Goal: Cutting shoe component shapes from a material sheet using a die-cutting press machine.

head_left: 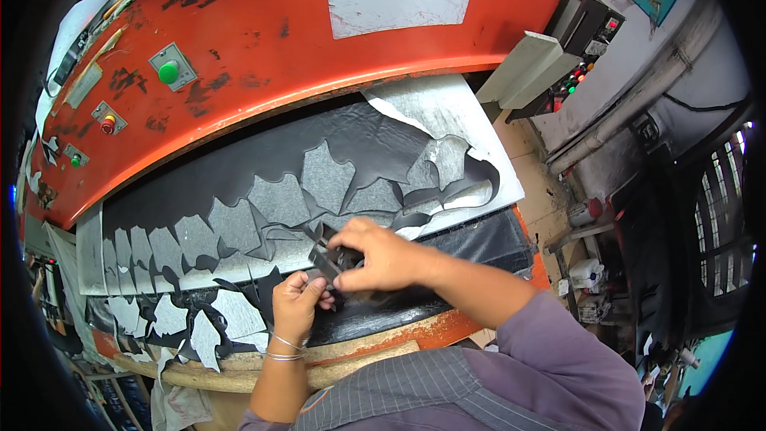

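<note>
Over the near edge of the work surface, my right hand (377,255) grips a dark, open-framed metal cutting die (323,249). My left hand (297,302) is closed against the die's lower side, thumb and fingers pinched together. Whether a small cut piece lies between those fingers I cannot make out. Just beyond the hands lies a sheet of black leather (239,144) with a scalloped edge, where a row of cut-outs shows the grey board (275,199) beneath.
An orange press (263,56) with green and red buttons spans the far side. Black and pale leather scraps (203,339) hang along the near left edge, above a wooden rail (359,363). A control box (574,72) with lit buttons stands at the far right.
</note>
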The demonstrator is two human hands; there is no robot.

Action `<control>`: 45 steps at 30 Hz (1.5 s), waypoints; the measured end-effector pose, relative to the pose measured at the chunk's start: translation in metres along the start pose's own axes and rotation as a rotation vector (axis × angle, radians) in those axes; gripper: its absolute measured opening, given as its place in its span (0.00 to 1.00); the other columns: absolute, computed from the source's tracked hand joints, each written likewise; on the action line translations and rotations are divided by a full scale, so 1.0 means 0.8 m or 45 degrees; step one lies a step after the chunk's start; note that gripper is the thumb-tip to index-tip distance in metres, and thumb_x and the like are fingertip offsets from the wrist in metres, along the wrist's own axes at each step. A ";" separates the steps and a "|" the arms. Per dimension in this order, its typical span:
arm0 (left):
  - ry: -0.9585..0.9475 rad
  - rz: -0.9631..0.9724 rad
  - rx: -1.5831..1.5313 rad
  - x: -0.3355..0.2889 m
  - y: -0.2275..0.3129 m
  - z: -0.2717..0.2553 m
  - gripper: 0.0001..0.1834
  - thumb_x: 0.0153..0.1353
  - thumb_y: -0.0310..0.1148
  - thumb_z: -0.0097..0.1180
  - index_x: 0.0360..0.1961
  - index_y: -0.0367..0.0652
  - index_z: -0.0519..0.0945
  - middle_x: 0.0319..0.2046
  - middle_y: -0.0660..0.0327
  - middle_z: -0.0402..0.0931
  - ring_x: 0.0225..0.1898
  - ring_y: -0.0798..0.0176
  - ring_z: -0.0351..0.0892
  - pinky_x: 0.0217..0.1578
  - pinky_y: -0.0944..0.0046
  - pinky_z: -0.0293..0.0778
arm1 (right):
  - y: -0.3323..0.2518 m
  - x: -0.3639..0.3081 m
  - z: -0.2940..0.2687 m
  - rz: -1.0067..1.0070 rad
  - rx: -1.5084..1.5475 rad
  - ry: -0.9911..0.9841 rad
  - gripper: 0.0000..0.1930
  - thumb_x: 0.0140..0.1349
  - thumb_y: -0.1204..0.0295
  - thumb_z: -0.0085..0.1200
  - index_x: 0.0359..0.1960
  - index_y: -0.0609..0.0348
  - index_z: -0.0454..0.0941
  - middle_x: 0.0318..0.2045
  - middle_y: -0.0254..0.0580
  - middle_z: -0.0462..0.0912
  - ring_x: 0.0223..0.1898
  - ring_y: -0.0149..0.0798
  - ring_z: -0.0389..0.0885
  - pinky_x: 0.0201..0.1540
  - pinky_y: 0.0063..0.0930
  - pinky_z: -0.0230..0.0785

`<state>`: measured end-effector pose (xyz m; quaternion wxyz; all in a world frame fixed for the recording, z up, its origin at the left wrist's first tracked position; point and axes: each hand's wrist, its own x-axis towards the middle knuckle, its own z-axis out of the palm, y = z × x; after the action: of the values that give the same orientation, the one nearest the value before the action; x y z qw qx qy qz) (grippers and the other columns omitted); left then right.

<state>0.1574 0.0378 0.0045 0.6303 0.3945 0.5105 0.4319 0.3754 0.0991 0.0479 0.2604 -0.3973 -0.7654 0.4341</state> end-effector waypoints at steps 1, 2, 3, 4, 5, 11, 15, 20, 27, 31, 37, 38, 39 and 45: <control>0.013 -0.059 0.143 -0.004 0.008 -0.005 0.07 0.63 0.31 0.59 0.31 0.37 0.79 0.23 0.63 0.79 0.21 0.73 0.76 0.22 0.74 0.73 | 0.007 0.006 -0.011 -0.051 -0.078 0.013 0.31 0.44 0.56 0.65 0.48 0.63 0.77 0.45 0.54 0.74 0.53 0.51 0.70 0.57 0.38 0.64; 0.051 -0.092 0.266 -0.008 0.013 -0.014 0.08 0.62 0.32 0.60 0.30 0.39 0.78 0.22 0.62 0.78 0.20 0.74 0.76 0.19 0.76 0.70 | 0.014 0.016 -0.028 -0.028 -0.198 0.069 0.32 0.43 0.55 0.64 0.48 0.63 0.77 0.46 0.54 0.75 0.53 0.51 0.71 0.57 0.39 0.65; 0.134 -0.158 0.380 -0.012 0.019 -0.026 0.10 0.61 0.32 0.61 0.27 0.38 0.78 0.20 0.65 0.77 0.19 0.74 0.73 0.19 0.73 0.69 | 0.022 0.028 -0.047 -0.005 -0.315 0.124 0.32 0.43 0.54 0.63 0.49 0.62 0.77 0.47 0.55 0.76 0.53 0.51 0.71 0.57 0.39 0.65; 0.156 -0.104 0.592 -0.012 0.014 -0.051 0.09 0.59 0.32 0.62 0.30 0.37 0.77 0.23 0.62 0.77 0.24 0.69 0.75 0.25 0.68 0.71 | 0.034 0.043 -0.065 0.026 -0.401 0.163 0.32 0.42 0.53 0.61 0.48 0.61 0.77 0.46 0.54 0.77 0.53 0.52 0.72 0.57 0.40 0.65; 0.174 -0.051 0.802 -0.013 0.006 -0.071 0.10 0.57 0.31 0.64 0.32 0.36 0.76 0.27 0.60 0.78 0.29 0.64 0.76 0.31 0.64 0.72 | 0.043 0.059 -0.083 0.059 -0.491 0.201 0.32 0.41 0.51 0.59 0.47 0.59 0.78 0.46 0.53 0.78 0.53 0.52 0.72 0.57 0.41 0.65; 0.389 0.579 1.131 0.019 0.069 -0.038 0.30 0.53 0.36 0.64 0.55 0.35 0.69 0.50 0.47 0.71 0.55 0.45 0.68 0.59 0.54 0.61 | 0.087 0.107 -0.143 0.147 -0.855 0.060 0.34 0.41 0.52 0.61 0.52 0.55 0.75 0.51 0.50 0.77 0.58 0.47 0.69 0.58 0.46 0.63; 0.131 0.595 1.020 0.094 0.054 0.004 0.29 0.57 0.33 0.60 0.58 0.36 0.67 0.53 0.47 0.73 0.58 0.49 0.70 0.58 0.56 0.64 | 0.124 0.083 -0.141 0.020 -0.784 0.089 0.44 0.43 0.51 0.66 0.63 0.53 0.66 0.67 0.53 0.60 0.70 0.48 0.53 0.64 0.55 0.51; -0.016 0.617 1.036 0.176 0.039 0.046 0.31 0.59 0.28 0.54 0.64 0.36 0.59 0.58 0.47 0.72 0.62 0.48 0.67 0.62 0.56 0.61 | 0.147 0.021 -0.117 0.227 -0.709 0.444 0.53 0.46 0.48 0.67 0.69 0.57 0.52 0.65 0.59 0.63 0.68 0.53 0.59 0.68 0.51 0.43; -0.034 0.764 1.375 0.227 0.024 0.078 0.38 0.55 0.25 0.45 0.68 0.33 0.49 0.60 0.51 0.71 0.63 0.49 0.66 0.68 0.49 0.47 | 0.159 0.004 -0.120 0.208 -0.649 0.476 0.40 0.55 0.56 0.62 0.69 0.50 0.58 0.60 0.56 0.70 0.62 0.62 0.64 0.65 0.46 0.54; -0.032 0.735 1.426 0.232 0.030 0.079 0.39 0.55 0.25 0.44 0.69 0.33 0.48 0.61 0.54 0.69 0.64 0.51 0.65 0.69 0.50 0.46 | 0.164 0.009 -0.148 0.078 -0.738 0.356 0.36 0.57 0.57 0.60 0.66 0.55 0.62 0.61 0.48 0.71 0.60 0.52 0.69 0.67 0.43 0.51; -0.043 0.681 1.437 0.226 0.031 0.082 0.40 0.55 0.26 0.44 0.70 0.33 0.46 0.64 0.55 0.66 0.67 0.54 0.61 0.69 0.52 0.44 | 0.180 0.013 -0.151 0.010 -0.749 0.391 0.37 0.51 0.51 0.62 0.62 0.55 0.69 0.59 0.44 0.73 0.59 0.40 0.72 0.64 0.37 0.53; -0.041 0.678 1.429 0.226 0.032 0.082 0.40 0.55 0.26 0.44 0.70 0.33 0.46 0.64 0.55 0.66 0.67 0.54 0.61 0.69 0.52 0.44 | 0.182 0.012 -0.153 0.019 -0.753 0.383 0.37 0.51 0.51 0.62 0.62 0.54 0.69 0.59 0.43 0.74 0.59 0.40 0.72 0.64 0.37 0.53; -0.053 0.679 1.441 0.225 0.033 0.083 0.40 0.55 0.26 0.44 0.70 0.33 0.46 0.64 0.55 0.65 0.67 0.55 0.60 0.70 0.52 0.44 | 0.183 0.011 -0.155 0.028 -0.757 0.377 0.37 0.51 0.50 0.62 0.61 0.53 0.70 0.59 0.43 0.74 0.58 0.41 0.73 0.64 0.37 0.53; -0.061 0.710 1.440 0.234 0.028 0.087 0.41 0.56 0.27 0.44 0.70 0.34 0.45 0.65 0.53 0.63 0.68 0.55 0.57 0.70 0.52 0.43 | 0.195 0.011 -0.164 -0.022 -0.775 0.375 0.38 0.48 0.49 0.63 0.61 0.51 0.70 0.60 0.42 0.73 0.57 0.44 0.73 0.64 0.36 0.53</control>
<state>0.2427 0.2179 -0.0195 0.1991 0.7945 0.5237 0.2344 0.5277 0.2148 -0.0235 0.2412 -0.5088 -0.8174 0.1216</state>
